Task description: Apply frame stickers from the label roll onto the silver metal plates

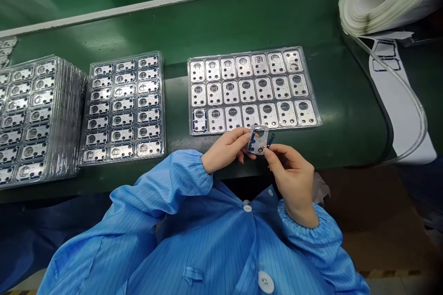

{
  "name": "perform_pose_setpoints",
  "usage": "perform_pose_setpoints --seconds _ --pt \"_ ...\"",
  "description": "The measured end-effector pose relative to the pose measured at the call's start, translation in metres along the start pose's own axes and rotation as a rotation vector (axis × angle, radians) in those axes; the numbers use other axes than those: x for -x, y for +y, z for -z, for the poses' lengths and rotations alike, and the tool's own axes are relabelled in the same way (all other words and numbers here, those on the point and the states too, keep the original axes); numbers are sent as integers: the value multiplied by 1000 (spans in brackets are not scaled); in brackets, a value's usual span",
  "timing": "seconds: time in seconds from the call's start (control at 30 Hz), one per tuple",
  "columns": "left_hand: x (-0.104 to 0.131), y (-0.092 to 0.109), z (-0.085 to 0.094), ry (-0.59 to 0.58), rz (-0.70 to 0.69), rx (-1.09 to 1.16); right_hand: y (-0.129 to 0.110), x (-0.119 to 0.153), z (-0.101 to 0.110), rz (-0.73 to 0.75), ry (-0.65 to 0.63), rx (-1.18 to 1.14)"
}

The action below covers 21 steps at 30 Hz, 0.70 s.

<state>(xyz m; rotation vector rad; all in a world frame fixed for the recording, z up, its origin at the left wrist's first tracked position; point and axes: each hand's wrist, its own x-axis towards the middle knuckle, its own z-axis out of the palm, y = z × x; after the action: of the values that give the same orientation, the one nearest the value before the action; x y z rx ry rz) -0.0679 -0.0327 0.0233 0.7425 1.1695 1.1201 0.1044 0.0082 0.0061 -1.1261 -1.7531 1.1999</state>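
Note:
My left hand (226,148) is closed on the left side of a small silvery plate (263,141) with a large round hole and blue edging. The plate is held tilted just in front of the middle tray (314,87). Thumb and fingers of my right hand (293,173) pinch a narrow dark blue strip (272,138) at the plate's right edge. Whether the strip is stuck to the plate there, I cannot tell. Rows of similar plates lie in the tray; the one at its near left corner (200,120) has a blue border, while the others look plain silver.
Left of the middle tray lies another clear tray (164,101) of blue-edged plates, beside a tall stack of filled trays (67,120). A large white roll (360,4) stands at the far right, its liner (401,101) hanging down with blue outlines on it. A pale rail (173,0) crosses behind.

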Motion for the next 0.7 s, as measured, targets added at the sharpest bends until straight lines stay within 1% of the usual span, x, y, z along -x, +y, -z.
perform_pose_setpoints --seconds 0.7 --pt "0 0 -1 20 7 2 3 1 0 24 4 65"
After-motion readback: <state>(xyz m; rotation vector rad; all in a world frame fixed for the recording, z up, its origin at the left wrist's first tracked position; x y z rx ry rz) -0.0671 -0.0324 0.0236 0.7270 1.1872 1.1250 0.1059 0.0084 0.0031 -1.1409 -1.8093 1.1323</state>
